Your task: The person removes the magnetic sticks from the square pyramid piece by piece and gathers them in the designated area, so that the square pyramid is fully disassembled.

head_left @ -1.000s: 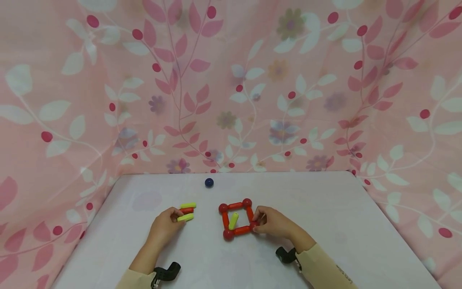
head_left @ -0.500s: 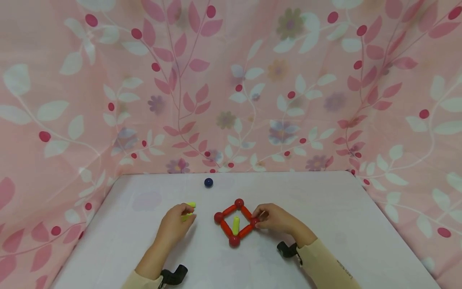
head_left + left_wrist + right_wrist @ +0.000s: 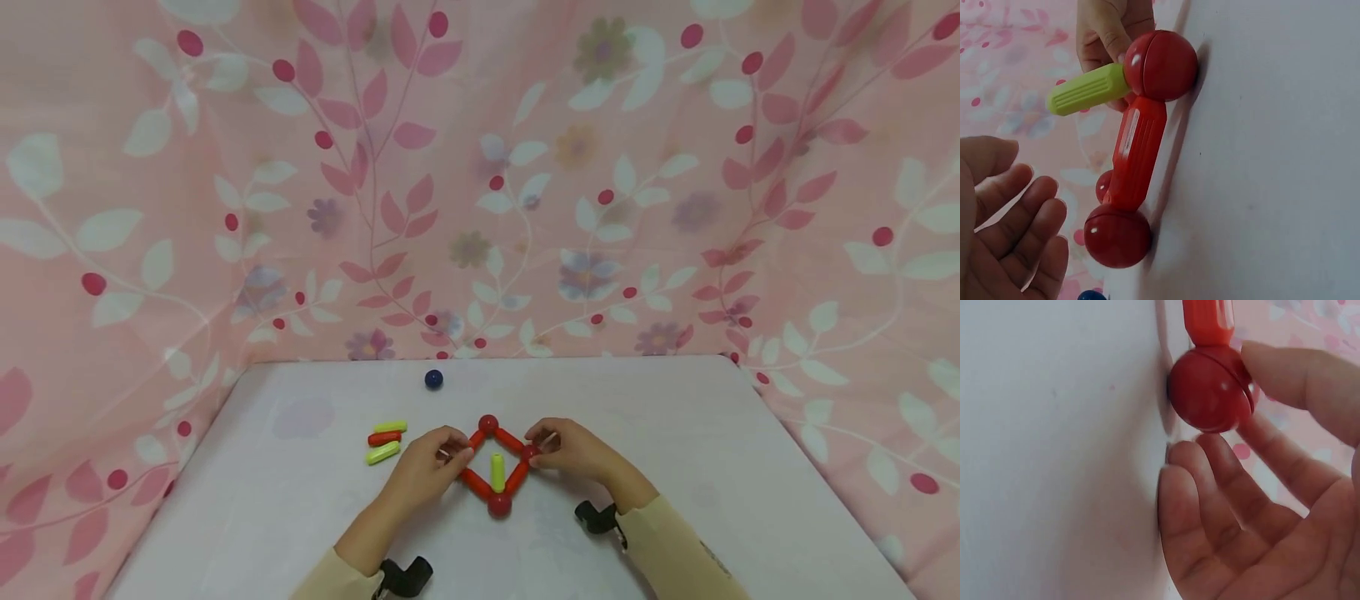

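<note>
Four-sided frame of red rods [image 3: 477,485] and red balls sits on the white table, one corner toward me. From its front ball [image 3: 1169,65] a yellow-green rod [image 3: 1088,89] stands up. My right hand [image 3: 573,454] pinches the right corner ball [image 3: 1207,390] between thumb and index finger, the other fingers loosely bent beside it. At the left corner my left hand [image 3: 431,467] hovers with relaxed fingers, hiding that ball from the head view. The left wrist view shows this left ball [image 3: 1117,236] with a gap between it and the fingers [image 3: 1035,219].
Left of the frame lie a red rod [image 3: 385,438] and two yellow-green rods [image 3: 383,453]. A dark blue ball [image 3: 433,379] rests near the table's back edge. Behind the table [image 3: 675,417] hangs a pink floral curtain [image 3: 480,208].
My left hand has left the loose rods and come right to the frame's left corner. The frame has turned, its front ball shifting right, while my right hand keeps its hold.
</note>
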`<state>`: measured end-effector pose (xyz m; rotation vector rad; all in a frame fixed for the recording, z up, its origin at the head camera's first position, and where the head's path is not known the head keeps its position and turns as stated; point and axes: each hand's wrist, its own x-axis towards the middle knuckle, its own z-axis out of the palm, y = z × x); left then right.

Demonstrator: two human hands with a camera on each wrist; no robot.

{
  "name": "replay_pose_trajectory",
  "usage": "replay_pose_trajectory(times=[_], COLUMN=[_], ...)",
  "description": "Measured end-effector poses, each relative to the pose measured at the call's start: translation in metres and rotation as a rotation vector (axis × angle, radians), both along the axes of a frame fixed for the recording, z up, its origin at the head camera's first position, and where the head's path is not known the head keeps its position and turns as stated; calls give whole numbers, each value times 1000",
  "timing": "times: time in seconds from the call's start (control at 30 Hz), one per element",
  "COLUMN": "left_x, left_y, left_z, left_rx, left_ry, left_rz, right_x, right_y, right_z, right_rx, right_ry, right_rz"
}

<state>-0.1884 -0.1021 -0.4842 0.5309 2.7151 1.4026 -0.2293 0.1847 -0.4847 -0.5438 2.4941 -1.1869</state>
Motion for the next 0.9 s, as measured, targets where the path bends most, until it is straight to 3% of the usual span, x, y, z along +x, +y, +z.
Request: replay_pose_trajectory(times=[0.2,0.33,0.6,0.9], left_x=[-5,-7,-5,-1], left_y=[16,22,30,36], left_z=[0,-3,-7,-12], left_rx=[13,6,42,81], left_ry=[-96,-128,-179,-199], left_rz=[-156,-210,-207,-133], right_x=[-1,-2,-6,-9], right_y=[-4,-5,-7,-14], right_z=[-2,-2,-1,-4], right_rx=[21,20,6,6], right_ry=[49,51,50,72], right_rz=[-24,-9,13,-30])
